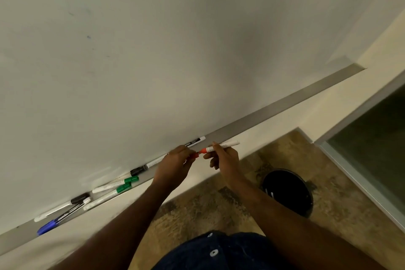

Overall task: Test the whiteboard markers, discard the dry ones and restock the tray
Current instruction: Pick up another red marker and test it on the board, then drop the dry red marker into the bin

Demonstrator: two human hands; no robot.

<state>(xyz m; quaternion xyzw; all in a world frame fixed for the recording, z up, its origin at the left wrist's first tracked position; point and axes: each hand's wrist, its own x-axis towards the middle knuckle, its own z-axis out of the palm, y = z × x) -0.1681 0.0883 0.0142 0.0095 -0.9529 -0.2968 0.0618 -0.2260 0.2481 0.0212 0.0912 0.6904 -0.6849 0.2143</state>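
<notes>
Red marker pinched in our right hand, cap gripped in our left hand, above the tray edge, label unreadable.

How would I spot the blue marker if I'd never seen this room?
Find the metal tray under the whiteboard and follow it leftward. The blue marker lies last in the row, the only blue cap beside a black marker and green markers.

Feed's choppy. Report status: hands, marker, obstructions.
Right hand holds red marker; left hand pinches red cap, just off the tip. Other markers lie in tray. Black bin on floor, nothing blocking.
</notes>
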